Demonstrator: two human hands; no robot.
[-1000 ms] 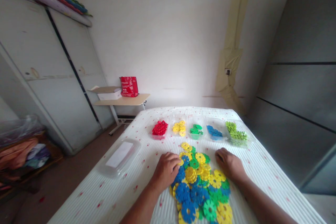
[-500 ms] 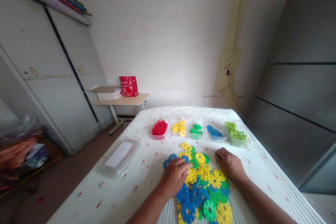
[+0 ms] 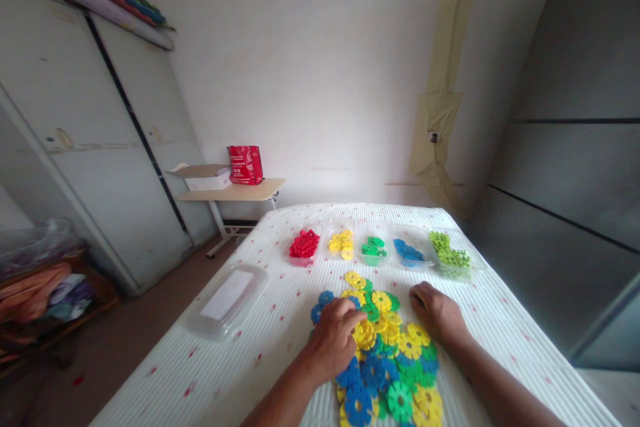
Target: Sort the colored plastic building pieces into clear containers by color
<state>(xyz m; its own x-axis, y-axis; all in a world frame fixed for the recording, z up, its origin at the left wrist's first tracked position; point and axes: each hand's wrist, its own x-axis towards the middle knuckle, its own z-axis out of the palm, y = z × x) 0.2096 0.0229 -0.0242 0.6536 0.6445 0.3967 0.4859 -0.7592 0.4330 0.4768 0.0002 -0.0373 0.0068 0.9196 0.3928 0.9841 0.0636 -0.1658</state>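
Note:
A loose pile of plastic snowflake discs, in blue, yellow and green, is spread over the near part of the table. My left hand rests on the pile's left side, palm down with fingers bent together. Its fingertips touch the discs, and what lies under them is hidden. Several blue discs show just beyond its knuckles. On the cloth right of the pile lies my right hand, curled into a fist, apart from the discs and with nothing seen in it.
Beyond the pile, clear tubs stand in a row, holding red pieces, yellow discs, green discs, blue pieces and light-green pieces. A clear lid with a white label lies at left on the ribbed tablecloth.
My left hand has shifted slightly at the pile's left side, and the blue discs beside it have moved a little. My right hand has stayed in place.

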